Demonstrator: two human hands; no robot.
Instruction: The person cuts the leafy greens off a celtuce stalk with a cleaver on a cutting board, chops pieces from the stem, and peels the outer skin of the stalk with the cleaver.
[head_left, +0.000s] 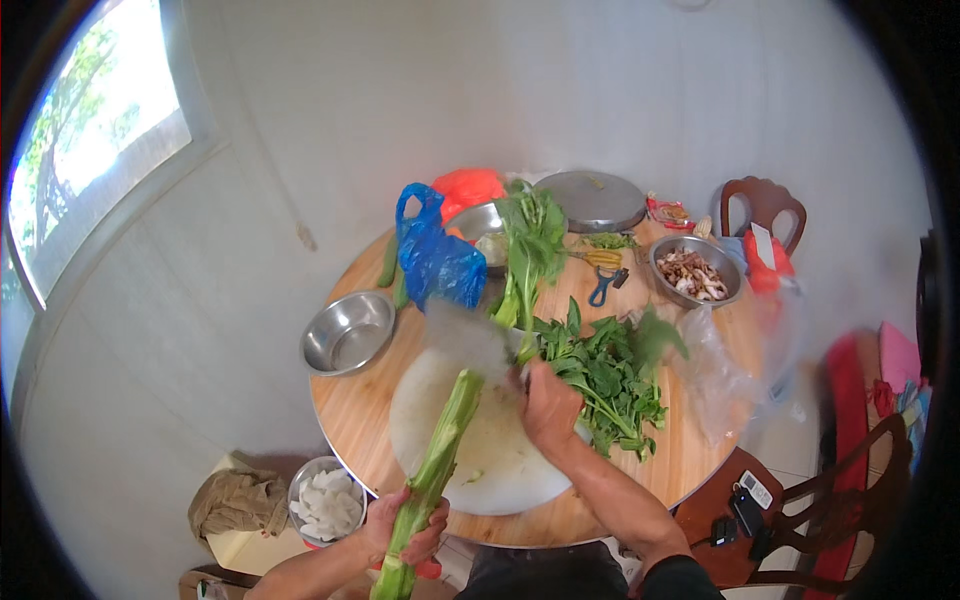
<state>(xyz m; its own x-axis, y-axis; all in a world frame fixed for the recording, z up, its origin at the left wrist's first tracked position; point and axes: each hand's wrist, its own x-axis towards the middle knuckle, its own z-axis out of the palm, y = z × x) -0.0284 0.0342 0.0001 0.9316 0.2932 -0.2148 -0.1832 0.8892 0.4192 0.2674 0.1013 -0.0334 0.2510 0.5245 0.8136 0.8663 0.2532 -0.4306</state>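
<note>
My left hand (411, 521) grips a long, thick green stem (439, 450), apparently celtuce, tilted with its upper end over the round white cutting board (510, 472). In my right hand (551, 405) is a cleaver (466, 339), its broad blade blurred by motion beside the stem's upper end. Beyond the blade, leafy green stalks (531, 247) lie toward the back of the table. A heap of dark leafy greens (600, 367) rests just right of the board. Small green scraps (474, 476) lie on the board.
On the round wooden table (352, 405) are a steel bowl (349, 334), a blue plastic bag (439, 255), scissors (600, 259), a blue-handled peeler (602, 286), a bowl of chopped meat (694, 274) and a clear plastic bag (716, 375). A bowl of white pieces (326, 502) sits lower left.
</note>
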